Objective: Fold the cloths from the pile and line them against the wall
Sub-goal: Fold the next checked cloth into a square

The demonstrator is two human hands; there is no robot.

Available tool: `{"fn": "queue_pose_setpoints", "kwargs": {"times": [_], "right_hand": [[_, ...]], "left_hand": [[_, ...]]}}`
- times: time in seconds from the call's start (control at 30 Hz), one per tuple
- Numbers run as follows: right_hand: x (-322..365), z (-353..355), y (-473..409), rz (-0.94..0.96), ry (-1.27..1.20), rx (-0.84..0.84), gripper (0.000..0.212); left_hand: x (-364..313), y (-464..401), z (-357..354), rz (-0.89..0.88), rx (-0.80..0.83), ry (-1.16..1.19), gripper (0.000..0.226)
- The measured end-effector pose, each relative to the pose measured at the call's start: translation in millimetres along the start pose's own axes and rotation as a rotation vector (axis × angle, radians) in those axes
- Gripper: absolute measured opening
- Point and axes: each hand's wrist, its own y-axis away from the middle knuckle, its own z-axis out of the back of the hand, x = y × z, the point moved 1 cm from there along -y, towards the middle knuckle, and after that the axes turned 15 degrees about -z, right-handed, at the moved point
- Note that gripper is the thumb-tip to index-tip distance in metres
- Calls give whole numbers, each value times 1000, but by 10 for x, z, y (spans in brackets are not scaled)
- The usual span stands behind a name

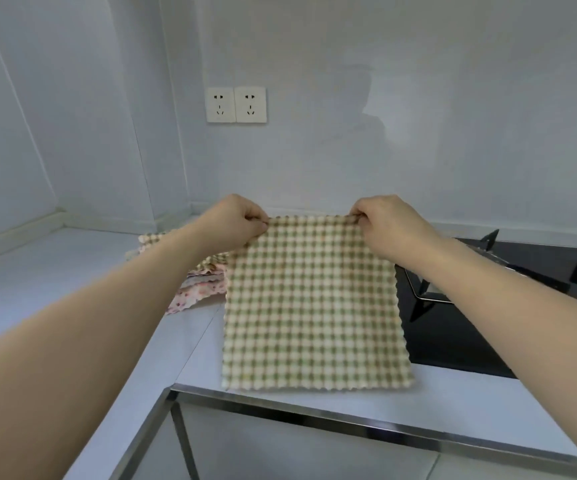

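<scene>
here both hands [242, 220] pinch checked cloth [311, 299].

1. Two arms show, both bare from the lower frame edge up to the hands; no sleeve is visible on either.
2. The left hand [237, 220] carries no ring, watch or glove that can be seen; its forearm enters from about 8 o'clock.
3. The right hand [385, 225] is likewise bare, with no band at the wrist; its forearm enters from about 4 o'clock.
4. Fingernails are too small and blurred to describe.
</scene>
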Motion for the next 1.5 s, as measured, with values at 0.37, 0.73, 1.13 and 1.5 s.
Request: {"fn": "queue_pose_setpoints", "kwargs": {"times": [0.37,0.73,1.13,1.5], "right_hand": [[-331,-623,438,70,11,-25,25],[-596,-1028,1243,15,-60,23,21],[-637,-1001,1181,-71,22,174,48],[-707,-996,1147,-213,-303,84,11]], "left_hand": [[381,313,-505,-168,23,-113,18],[808,1105,-960,-378,153,-259,54],[823,1031,-928,-325,-4,-103,15],[780,1064,-942,-353,41,-144,14]]}}
